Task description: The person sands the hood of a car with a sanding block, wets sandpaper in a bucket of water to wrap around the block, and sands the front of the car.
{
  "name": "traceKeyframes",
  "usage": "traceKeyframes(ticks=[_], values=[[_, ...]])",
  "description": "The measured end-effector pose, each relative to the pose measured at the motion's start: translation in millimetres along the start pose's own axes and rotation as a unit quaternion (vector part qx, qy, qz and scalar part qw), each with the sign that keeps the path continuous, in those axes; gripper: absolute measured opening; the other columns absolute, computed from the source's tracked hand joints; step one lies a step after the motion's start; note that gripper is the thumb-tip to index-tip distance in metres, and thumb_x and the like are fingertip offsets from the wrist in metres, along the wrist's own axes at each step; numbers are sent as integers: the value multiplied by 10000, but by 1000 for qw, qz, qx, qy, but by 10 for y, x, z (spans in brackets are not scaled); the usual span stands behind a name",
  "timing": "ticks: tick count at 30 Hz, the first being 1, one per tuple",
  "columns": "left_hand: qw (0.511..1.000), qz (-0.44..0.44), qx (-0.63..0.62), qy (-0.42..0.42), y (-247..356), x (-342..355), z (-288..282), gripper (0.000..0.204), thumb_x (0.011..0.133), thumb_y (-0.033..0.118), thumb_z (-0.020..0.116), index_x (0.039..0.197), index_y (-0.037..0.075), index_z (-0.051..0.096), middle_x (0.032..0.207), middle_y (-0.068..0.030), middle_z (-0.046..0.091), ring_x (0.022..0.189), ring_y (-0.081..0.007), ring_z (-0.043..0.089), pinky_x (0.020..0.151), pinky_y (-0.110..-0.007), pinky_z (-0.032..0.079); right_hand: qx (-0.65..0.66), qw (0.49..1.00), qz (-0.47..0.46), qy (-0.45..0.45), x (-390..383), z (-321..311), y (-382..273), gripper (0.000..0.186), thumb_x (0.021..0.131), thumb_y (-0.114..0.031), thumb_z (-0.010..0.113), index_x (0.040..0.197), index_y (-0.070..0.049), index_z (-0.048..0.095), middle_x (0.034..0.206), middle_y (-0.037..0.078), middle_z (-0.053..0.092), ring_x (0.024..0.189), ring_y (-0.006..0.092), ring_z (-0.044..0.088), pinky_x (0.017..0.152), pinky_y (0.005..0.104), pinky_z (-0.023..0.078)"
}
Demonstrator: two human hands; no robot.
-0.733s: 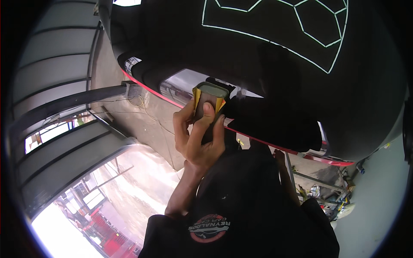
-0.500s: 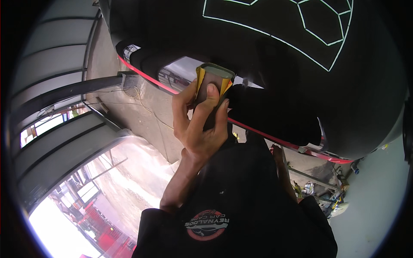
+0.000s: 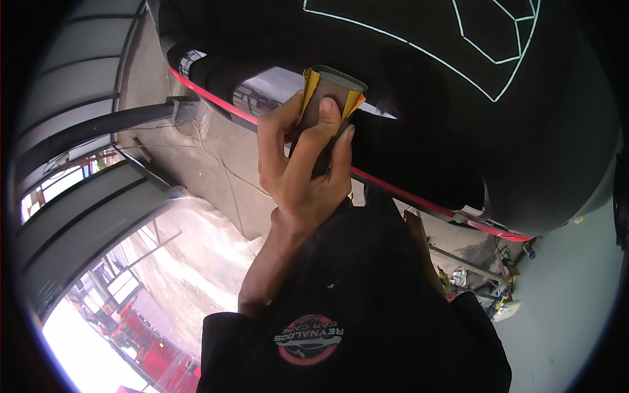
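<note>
A sanding block (image 3: 319,118) wrapped in sandpaper, dark brown on its face with yellow folded edges and a grey-green end, is gripped in my left hand (image 3: 306,175). My thumb and fingers press on its face and sides. The block rests against the glossy black car panel (image 3: 432,137), just above the red strip (image 3: 419,198) along its lower edge. Below that strip, my right hand (image 3: 413,224) hangs low at the end of the right forearm, small and in shadow; its fingers cannot be made out.
Pale lines of tape (image 3: 452,72) form angular shapes higher on the panel. A thin cable (image 3: 226,167) runs over the concrete floor (image 3: 190,154) at left. Metal bars and clutter (image 3: 485,278) lie at lower right, beside a pale wall (image 3: 557,308). Corrugated shutter panels (image 3: 78,85) stand left.
The block and my left hand have shifted a little up the panel. The whole view has moved slightly, the panel's edge and floor sliding up and left.
</note>
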State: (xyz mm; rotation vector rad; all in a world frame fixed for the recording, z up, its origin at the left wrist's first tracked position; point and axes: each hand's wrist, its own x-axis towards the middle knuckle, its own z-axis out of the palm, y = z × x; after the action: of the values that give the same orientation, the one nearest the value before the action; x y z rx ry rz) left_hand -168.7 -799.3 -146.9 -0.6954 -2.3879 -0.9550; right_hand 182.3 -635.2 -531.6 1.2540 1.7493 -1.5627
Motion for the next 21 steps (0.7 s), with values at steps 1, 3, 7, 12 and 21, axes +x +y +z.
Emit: traceKeyframes(ticks=[1,3,7,12,21], values=[[1000,-2,-10,0,1,-28,11,300,716,-47,807,1000,3,725,1093,-181,591,900,-258,651,711,-308,528,20,999,34,4,-23,-65,-41,382,938,-387,553,719,-77,598,658,28,578,659,143,565,645,338,436],[1000,4,-26,7,-29,-146,48,317,708,-57,805,1009,-2,724,1087,-172,591,882,-254,647,712,-309,520,72,995,67,17,71,-110,97,384,954,-415,567,740,-100,611,672,3,580,662,125,549,641,318,426],[999,12,-31,14,-72,2,108,328,714,-62,801,1028,-2,727,1101,-182,591,895,-249,656,721,-302,525,34,998,52,25,12,-46,-99,339,891,-317,570,671,-59,570,628,53,581,622,159,564,626,351,418],[1000,-3,-28,4,-53,-93,48,324,719,-63,799,1029,-6,723,1101,-183,589,893,-240,659,728,-290,527,87,991,98,33,49,-49,-72,332,889,-310,563,675,-56,566,626,53,572,613,162,552,623,354,415],[999,5,-38,-4,-36,-95,51,325,719,-65,802,1029,-10,721,1107,-178,592,880,-238,647,735,-303,520,-21,998,-37,37,152,37,319,289,892,-249,508,685,-50,528,636,82,557,624,227,574,626,383,431]])
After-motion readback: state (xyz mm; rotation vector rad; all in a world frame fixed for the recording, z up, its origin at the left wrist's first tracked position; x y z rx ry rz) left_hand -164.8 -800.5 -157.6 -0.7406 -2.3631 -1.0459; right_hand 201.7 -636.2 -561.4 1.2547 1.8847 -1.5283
